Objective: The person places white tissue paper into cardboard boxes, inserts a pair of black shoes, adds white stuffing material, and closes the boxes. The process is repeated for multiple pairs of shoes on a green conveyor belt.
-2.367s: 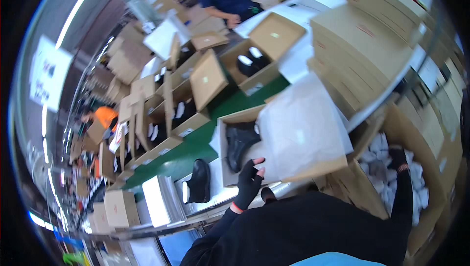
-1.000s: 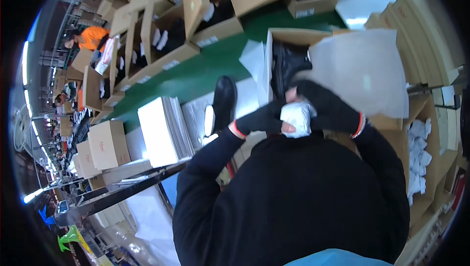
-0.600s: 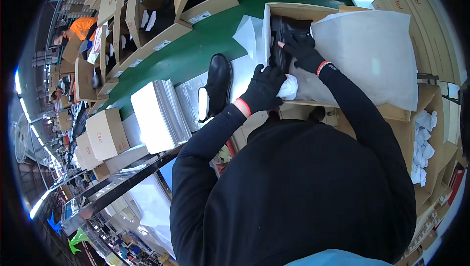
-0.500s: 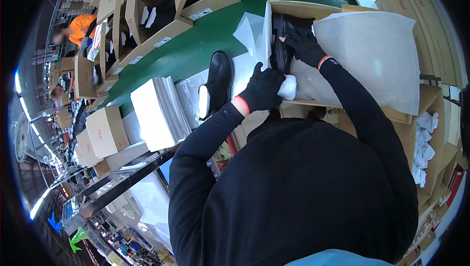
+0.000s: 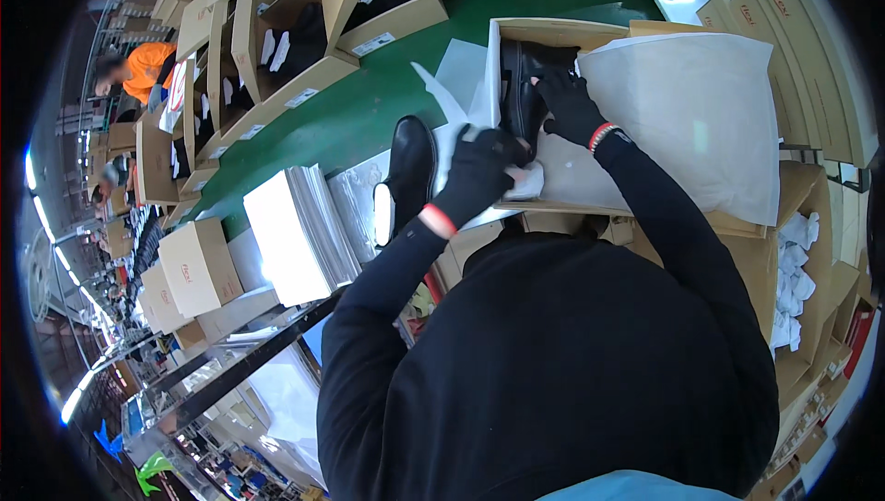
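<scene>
A black leather boot (image 5: 522, 86) lies in an open cardboard shoe box (image 5: 493, 68), with a wad of white paper (image 5: 527, 184) at its near end. My right hand (image 5: 570, 109), in a black glove with bare fingertips, rests on this boot, fingers apart. Over the box's near left edge is my left hand (image 5: 481, 169), gloved alike and partly smeared by motion. Its fingers are bent beside the boot and wad; whether they grip anything is unclear. Thin white paper (image 5: 441, 94) sticks up beyond that hand. Another black boot (image 5: 412, 165) with white stuffing stands left of the box.
White wrapping paper (image 5: 682, 123) drapes over the box's right side. A stack of white sheets (image 5: 300, 235) sits on the left. Open boxes of boots (image 5: 304, 86) line the green table's (image 5: 387, 82) far side. Crumpled paper fills a carton (image 5: 767, 303) at right. A person in orange (image 5: 147, 70) is far left.
My left hand has drawn back a little toward me and left, its fingers now more curled. The thin paper's edge has lifted and folded. My right hand stays on the boot.
</scene>
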A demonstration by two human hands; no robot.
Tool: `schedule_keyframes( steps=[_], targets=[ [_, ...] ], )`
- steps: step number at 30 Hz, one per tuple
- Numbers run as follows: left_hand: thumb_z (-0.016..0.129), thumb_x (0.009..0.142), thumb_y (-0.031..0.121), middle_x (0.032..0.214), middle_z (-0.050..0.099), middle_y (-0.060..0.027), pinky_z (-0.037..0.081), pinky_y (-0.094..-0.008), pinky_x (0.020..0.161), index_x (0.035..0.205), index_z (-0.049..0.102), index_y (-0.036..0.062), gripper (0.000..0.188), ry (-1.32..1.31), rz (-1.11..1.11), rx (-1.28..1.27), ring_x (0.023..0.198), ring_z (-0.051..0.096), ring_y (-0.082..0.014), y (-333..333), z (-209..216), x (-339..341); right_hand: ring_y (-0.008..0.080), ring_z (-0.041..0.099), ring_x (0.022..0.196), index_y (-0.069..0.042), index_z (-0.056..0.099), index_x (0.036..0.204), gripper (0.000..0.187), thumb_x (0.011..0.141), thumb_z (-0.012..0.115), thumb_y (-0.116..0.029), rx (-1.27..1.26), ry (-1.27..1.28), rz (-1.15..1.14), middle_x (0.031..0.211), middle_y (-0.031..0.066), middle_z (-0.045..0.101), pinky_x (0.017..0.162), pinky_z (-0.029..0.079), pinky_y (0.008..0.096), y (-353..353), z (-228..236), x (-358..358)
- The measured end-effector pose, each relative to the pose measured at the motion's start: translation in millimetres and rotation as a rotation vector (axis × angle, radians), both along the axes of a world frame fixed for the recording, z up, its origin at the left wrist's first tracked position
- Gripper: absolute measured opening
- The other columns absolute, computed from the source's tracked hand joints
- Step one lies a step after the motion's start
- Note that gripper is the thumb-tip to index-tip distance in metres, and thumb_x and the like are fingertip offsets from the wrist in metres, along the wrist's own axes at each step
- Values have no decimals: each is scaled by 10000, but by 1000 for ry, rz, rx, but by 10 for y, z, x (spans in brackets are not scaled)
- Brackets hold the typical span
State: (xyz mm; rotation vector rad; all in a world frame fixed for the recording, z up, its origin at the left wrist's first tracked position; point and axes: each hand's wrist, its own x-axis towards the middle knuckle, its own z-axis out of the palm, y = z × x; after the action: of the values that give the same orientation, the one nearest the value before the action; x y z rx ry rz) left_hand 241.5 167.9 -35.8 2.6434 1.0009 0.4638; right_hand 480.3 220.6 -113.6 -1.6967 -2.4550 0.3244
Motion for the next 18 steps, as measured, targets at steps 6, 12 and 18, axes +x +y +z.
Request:
schedule_keyframes(
  steps=[6, 12, 18],
  targets=[
    [615, 831, 486, 930, 613, -167, 468, -442, 788, 1057, 596, -15, 550, 220, 700, -62, 913, 610, -355, 520, -263, -638, 314, 504, 1192, -54, 438, 1339, 642, 816, 687, -332, -154, 551, 46, 1302, 170, 506, 989, 406, 364, -730, 381, 349],
    [603, 862, 378, 902, 669, -196, 491, -425, 753, 963, 661, 21, 375, -33, 692, -267, 869, 644, -353, 659, -305, -480, 241, 532, 1141, -69, 447, 1347, 632, 814, 721, -271, -383, 613, -97, 1302, 120, 513, 962, 419, 350, -1218, 669, 477],
    [755, 702, 239, 1063, 586, -248, 471, -437, 785, 1113, 548, -51, 544, -97, -132, -386, 899, 592, -381, -179, 142, 977, 213, 529, 1158, -43, 495, 1307, 516, 822, 668, -88, 76, 863, -156, 1258, 94, 565, 981, 396, 332, -830, 1851, 458]
  ],
)
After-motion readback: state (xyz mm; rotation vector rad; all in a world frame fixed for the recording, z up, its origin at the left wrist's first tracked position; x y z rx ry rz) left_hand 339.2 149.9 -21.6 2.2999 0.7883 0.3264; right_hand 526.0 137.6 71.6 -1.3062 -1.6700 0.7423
